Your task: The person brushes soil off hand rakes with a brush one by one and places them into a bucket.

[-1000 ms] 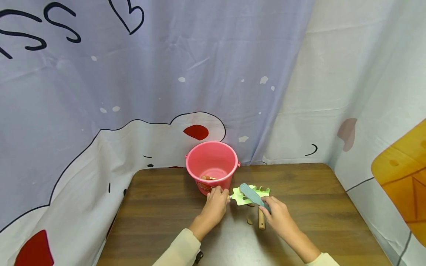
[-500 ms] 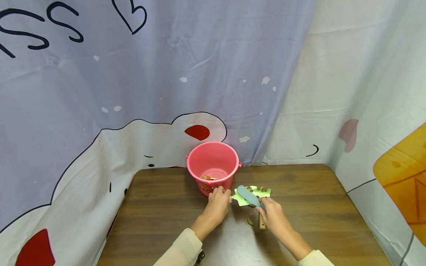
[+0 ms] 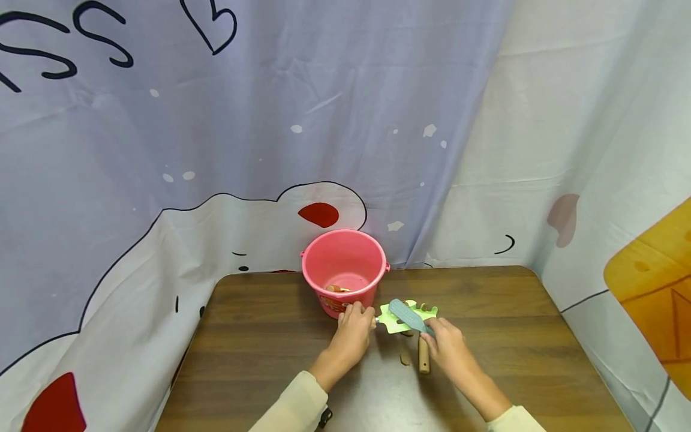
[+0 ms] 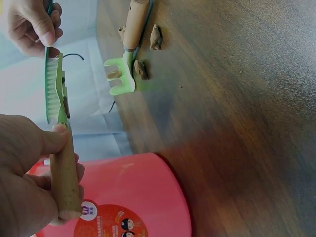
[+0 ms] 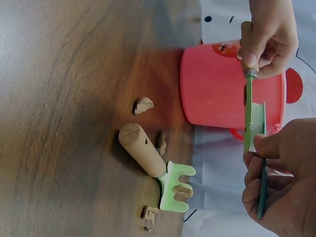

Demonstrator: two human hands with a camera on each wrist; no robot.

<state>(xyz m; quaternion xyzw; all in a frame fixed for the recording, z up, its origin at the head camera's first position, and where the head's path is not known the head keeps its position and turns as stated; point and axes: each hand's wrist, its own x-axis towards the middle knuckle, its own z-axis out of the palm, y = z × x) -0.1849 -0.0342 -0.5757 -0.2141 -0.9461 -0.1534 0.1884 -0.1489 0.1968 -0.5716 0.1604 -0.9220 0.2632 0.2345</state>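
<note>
Your left grip (image 3: 353, 332) is curled round the wooden handle (image 4: 66, 175) of the green tool (image 3: 387, 321), holding it above the surface (image 3: 259, 348), just beside the bucket (image 3: 343, 252). Your right grip (image 3: 449, 349) pinches the brush (image 3: 406, 314), its bristles against one flat face of the tool. This looks like a cleaning stroke. To do it well, hold the handle firmly near the neck, so the head doesn't twist under the push, and lay the bristles flat with light pressure. Stroke from neck to tip, away from your left fingers, then work along the cut-outs, where dirt would likely lodge. Brown bits seem to sit on the face turned away from the bristles, so that side probably wants brushing too. Mind the fork (image 5: 168, 186) lying below, with brown lumps (image 5: 143, 105) around it and one between its prongs: loosened bits could drop onto it.
</note>
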